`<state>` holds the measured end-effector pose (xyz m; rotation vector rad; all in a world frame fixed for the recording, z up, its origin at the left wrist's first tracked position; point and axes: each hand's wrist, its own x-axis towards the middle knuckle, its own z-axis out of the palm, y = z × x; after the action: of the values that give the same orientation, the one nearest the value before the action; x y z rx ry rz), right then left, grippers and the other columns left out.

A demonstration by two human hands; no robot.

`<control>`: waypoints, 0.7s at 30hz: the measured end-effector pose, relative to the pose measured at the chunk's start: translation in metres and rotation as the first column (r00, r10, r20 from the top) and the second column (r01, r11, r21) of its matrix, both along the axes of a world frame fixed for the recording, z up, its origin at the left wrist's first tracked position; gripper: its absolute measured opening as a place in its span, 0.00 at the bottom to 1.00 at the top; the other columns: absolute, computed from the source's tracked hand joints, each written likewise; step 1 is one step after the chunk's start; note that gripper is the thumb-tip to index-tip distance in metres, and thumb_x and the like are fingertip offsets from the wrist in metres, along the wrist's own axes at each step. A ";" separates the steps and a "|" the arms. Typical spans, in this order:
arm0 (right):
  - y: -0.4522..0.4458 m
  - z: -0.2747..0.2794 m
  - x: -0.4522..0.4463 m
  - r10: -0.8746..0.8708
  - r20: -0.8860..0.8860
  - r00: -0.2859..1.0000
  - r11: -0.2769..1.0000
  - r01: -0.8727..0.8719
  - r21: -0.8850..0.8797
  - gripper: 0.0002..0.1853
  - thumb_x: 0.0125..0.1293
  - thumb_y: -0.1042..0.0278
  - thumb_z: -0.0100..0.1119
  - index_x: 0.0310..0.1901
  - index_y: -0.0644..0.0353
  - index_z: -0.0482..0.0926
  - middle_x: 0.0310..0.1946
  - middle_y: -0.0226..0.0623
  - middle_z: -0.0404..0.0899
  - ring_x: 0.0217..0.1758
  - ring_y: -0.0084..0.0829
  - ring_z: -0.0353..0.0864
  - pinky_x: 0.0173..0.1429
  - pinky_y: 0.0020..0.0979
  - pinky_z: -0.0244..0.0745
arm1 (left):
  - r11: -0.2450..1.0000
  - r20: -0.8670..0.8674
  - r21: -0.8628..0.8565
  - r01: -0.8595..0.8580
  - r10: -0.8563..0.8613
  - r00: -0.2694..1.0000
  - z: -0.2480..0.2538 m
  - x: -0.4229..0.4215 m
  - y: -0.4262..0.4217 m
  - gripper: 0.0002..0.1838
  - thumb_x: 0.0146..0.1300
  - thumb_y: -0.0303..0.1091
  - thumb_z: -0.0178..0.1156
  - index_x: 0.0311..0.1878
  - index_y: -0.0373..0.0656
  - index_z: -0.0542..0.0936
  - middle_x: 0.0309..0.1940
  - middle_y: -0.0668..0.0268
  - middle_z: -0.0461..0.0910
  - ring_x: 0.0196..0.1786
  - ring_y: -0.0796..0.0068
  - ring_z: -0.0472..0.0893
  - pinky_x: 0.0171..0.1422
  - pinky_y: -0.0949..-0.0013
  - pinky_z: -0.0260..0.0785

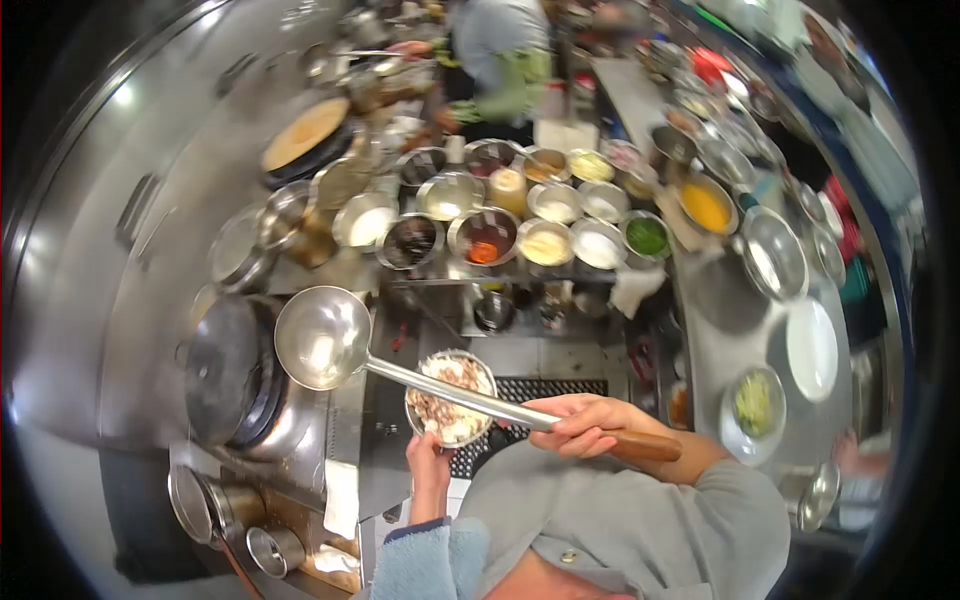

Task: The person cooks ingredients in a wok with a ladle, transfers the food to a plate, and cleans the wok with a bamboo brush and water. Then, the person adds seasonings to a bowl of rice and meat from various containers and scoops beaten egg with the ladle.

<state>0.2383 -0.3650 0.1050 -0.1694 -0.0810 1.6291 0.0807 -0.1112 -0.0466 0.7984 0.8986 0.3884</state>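
In my right hand (580,425) is a large metal ladle (322,338) with a wooden grip, its long handle slanting across in front of me. The ladle's bowl hangs to the left, close to a dark wok (228,365), and looks bare inside. My left hand (430,457) grips the near rim of a round metal bowl (412,395). Pale chunks and brownish shredded pieces (455,385) fill this bowl. Part of the ladle's handle passes over the bowl and hides some of its contents.
Ahead stand several metal bowls of ingredients, among them chopped greens (646,236) and a white one (597,245). On the right counter are a yellow liquid (706,207), a white plate (811,350) and shredded greens (758,403). Another person (500,60) works across the station.
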 end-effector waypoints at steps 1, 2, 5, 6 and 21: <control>-0.025 0.000 -0.004 -0.031 -0.080 0.996 1.000 0.030 -0.004 0.30 0.69 0.73 0.52 0.69 0.64 0.52 0.29 0.31 0.59 0.15 0.08 0.56 0.11 0.11 0.55 | 0.999 0.023 -0.008 0.036 -0.036 0.999 -0.004 0.011 -0.010 0.09 0.51 0.22 0.51 0.36 0.38 0.74 0.33 0.61 0.79 0.35 0.68 0.80 0.36 0.62 0.77; -0.048 -0.001 -0.007 -0.065 -0.118 0.991 0.998 0.066 0.002 0.32 0.70 0.70 0.53 0.70 0.61 0.49 0.28 0.31 0.58 0.15 0.08 0.56 0.10 0.11 0.56 | 0.997 0.004 -0.008 0.082 -0.082 0.997 -0.006 0.023 -0.019 0.08 0.51 0.23 0.51 0.36 0.39 0.73 0.34 0.61 0.79 0.35 0.69 0.80 0.36 0.62 0.77; -0.114 0.000 -0.008 -0.309 -0.032 0.951 0.949 0.305 -0.082 0.31 0.70 0.69 0.51 0.70 0.59 0.49 0.30 0.34 0.63 0.15 0.09 0.57 0.10 0.11 0.56 | 0.983 -0.031 -0.003 0.183 -0.183 0.983 0.019 0.068 -0.059 0.06 0.53 0.24 0.52 0.35 0.42 0.72 0.31 0.65 0.78 0.32 0.71 0.79 0.36 0.63 0.76; -0.127 -0.005 -0.004 -0.343 0.044 0.938 0.938 0.345 -0.041 0.34 0.70 0.68 0.52 0.72 0.57 0.47 0.31 0.35 0.65 0.15 0.09 0.56 0.10 0.11 0.55 | 0.982 -0.007 -0.012 0.187 -0.187 0.982 0.017 0.079 -0.070 0.06 0.53 0.24 0.52 0.35 0.41 0.72 0.31 0.65 0.77 0.32 0.71 0.78 0.35 0.64 0.76; -0.240 0.010 0.126 -0.081 0.964 0.254 0.034 0.967 -0.252 0.40 0.59 0.74 0.57 0.72 0.60 0.51 0.28 0.28 0.66 0.17 0.16 0.63 0.15 0.22 0.64 | 0.824 0.000 0.003 0.566 -0.566 0.824 0.044 0.212 -0.117 0.09 0.52 0.20 0.50 0.38 0.33 0.75 0.33 0.62 0.79 0.30 0.74 0.78 0.33 0.70 0.75</control>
<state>0.3642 -0.6051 0.1146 -1.6363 0.2598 0.2446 0.2922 -0.2285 -0.0027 1.0251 0.6165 -0.1385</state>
